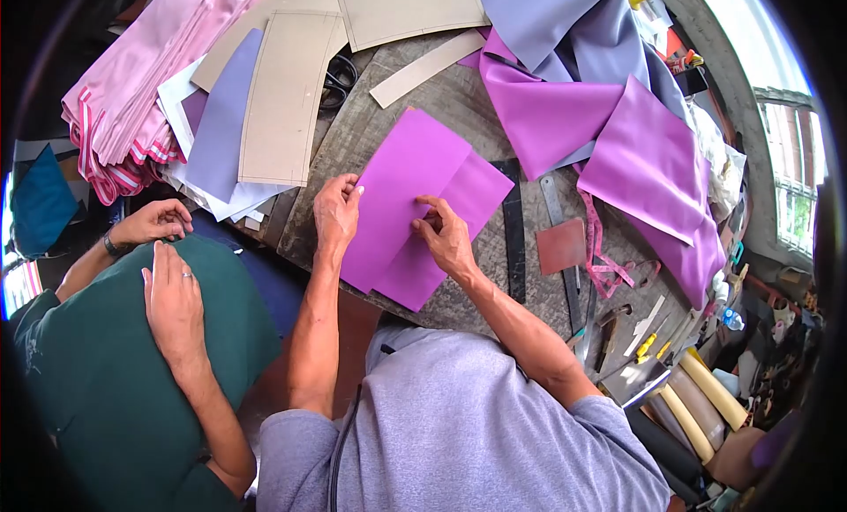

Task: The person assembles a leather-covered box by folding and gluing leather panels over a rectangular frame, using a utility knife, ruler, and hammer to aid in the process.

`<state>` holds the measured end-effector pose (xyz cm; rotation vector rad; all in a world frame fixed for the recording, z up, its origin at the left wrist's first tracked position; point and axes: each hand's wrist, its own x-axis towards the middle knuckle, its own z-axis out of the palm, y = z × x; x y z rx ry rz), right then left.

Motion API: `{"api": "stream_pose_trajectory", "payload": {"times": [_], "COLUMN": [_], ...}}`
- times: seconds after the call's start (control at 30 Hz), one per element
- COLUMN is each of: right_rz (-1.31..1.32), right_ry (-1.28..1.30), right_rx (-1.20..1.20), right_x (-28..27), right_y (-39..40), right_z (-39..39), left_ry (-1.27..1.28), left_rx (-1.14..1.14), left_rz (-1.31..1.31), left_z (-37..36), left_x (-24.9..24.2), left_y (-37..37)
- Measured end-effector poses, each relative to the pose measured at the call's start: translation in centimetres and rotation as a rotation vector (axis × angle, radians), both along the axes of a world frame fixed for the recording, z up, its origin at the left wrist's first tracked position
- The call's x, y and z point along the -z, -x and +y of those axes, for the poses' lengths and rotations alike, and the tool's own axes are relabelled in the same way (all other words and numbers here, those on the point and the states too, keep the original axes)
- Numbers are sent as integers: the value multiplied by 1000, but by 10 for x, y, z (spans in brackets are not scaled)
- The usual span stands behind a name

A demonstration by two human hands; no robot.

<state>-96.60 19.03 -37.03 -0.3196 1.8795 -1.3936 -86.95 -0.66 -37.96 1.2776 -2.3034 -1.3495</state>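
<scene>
Two overlapping purple sheets, which look like leather or vinyl, lie in front of me on the worn work table. My left hand [337, 210] grips the left edge of the upper purple sheet [413, 155], thumb on top and fingers curled. At the seam where the sheets overlap, my right hand [444, 236] has its fingers bent and pinched at the upper sheet's edge. The lower purple sheet [483, 194] shows to the right, partly covered. Just right of it are a black strip [513, 230] and a metal ruler [553, 201].
Beige panels [287, 97], scissors [338, 80] and folded pink material [141, 80] lie at the back left. Purple material [644, 159], a pink measuring tape [603, 265] and a reddish square [561, 246] are on the right. A person in a green shirt [132, 336] sits close at left.
</scene>
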Motion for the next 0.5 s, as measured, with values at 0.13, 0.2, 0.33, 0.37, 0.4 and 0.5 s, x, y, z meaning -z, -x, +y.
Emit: {"api": "stream_pose_trajectory", "payload": {"times": [0.13, 0.2, 0.33, 0.37, 0.4, 0.5], "right_rz": [30, 49, 98, 109, 120, 128], "right_ry": [4, -16, -68, -73, -77, -78], "right_rx": [-2, -15, -52, -56, -60, -62], "right_x": [-2, -4, -10, -12, -13, -12], "right_y": [1, 2, 4, 5, 5, 5], "right_z": [-2, -3, -5, -5, -6, -6], "left_ry": [0, 42, 166, 195, 207, 224], "left_rx": [4, 30, 99, 114, 113, 128], "left_rz": [-36, -78, -179, -198, -176, -151], "left_z": [-2, -1, -1, -1, 0, 0], "left_x": [2, -3, -6, -6, -6, -5], "left_y": [2, 5, 6, 6, 7, 9]}}
